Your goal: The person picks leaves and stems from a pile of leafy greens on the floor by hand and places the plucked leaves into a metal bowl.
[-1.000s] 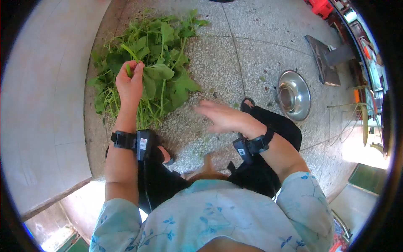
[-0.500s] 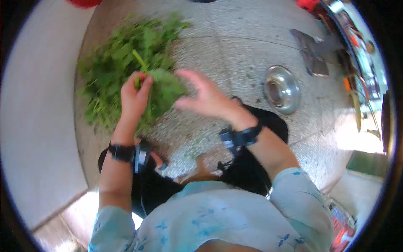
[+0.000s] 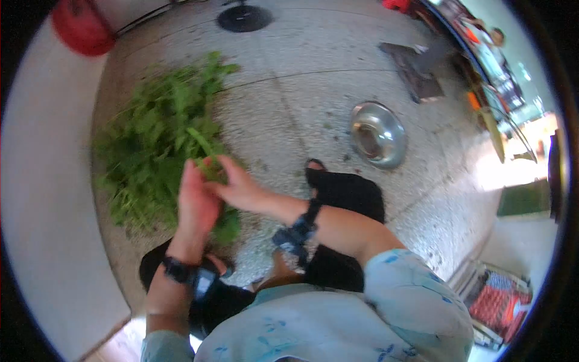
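The bare left hand (image 3: 199,202) is closed on a fresh green stem (image 3: 199,140), held over the near edge of a loose heap of green leafy vines (image 3: 154,123). The bare right hand (image 3: 241,190) curls in against it — blur hides whether its fingers grip. On the left wrist, a black strapped device (image 3: 181,271) bears a whitish label (image 3: 205,283), too smeared to read. A rounded red object (image 3: 84,27) is cut off at the top. Speckled grey floor (image 3: 289,114) carries a round, shiny metal basin (image 3: 395,142) — a smooth pale panel (image 3: 48,181) stands along the left.
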The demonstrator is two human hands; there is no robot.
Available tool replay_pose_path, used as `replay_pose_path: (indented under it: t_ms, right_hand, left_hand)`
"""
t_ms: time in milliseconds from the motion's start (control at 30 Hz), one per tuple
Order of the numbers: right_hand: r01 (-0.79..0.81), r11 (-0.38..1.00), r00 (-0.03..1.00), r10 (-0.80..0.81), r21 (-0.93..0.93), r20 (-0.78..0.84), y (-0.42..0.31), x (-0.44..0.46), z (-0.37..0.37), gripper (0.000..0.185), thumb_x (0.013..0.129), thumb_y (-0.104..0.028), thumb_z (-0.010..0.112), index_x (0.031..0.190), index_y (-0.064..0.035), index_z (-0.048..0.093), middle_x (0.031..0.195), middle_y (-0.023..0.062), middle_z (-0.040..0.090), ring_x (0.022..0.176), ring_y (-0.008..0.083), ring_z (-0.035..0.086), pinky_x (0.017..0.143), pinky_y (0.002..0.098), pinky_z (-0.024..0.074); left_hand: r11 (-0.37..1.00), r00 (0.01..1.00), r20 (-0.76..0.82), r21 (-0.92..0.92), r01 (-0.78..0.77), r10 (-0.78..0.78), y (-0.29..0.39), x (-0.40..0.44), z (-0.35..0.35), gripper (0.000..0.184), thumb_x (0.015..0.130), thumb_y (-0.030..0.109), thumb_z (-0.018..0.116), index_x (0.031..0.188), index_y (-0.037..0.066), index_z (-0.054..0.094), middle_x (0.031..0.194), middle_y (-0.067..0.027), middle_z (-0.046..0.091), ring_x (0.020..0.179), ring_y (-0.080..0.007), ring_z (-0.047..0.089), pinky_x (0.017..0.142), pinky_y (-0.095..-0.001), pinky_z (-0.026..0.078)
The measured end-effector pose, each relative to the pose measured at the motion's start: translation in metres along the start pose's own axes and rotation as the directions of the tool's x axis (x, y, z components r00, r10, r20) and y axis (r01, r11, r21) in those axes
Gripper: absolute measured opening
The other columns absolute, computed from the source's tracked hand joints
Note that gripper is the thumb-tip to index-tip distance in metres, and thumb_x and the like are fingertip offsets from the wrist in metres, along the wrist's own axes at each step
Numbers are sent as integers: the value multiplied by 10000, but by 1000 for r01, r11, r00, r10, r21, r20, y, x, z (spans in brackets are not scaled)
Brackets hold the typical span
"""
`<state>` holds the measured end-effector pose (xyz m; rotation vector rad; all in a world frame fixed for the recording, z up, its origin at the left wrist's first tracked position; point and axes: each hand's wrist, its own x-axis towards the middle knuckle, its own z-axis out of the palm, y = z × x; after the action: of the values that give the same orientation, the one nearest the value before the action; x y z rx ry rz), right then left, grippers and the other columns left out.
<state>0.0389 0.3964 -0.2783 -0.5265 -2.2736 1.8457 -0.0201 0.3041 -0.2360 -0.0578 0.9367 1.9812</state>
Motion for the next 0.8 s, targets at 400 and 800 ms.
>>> replay_pose_path:
  t_ms: [400,800]
  right_hand:
    - [53,987,989,-30,150,-148,-11,-3,-11,355,773,-65,471,1116,9,411,993,186,524,920,275,515,778,332,402]
    - [182,979,983,-184,-93,-21,-12,-2,7,657,639,-45,511,1229,65,243,1225,247,288,1142,348,307,956,359,264]
  left_hand:
    - [491,943,243,808,-326,227,-13,7,-13,426,872,162,411,1255,16,295,1215,-88,392,1084,-143,381,902,-251,301]
    - [969,984,-179,241,55,-12,-5,2,3,129,850,152,444,940,62,433,856,-33,493,815,-133,491,681,-277,412]
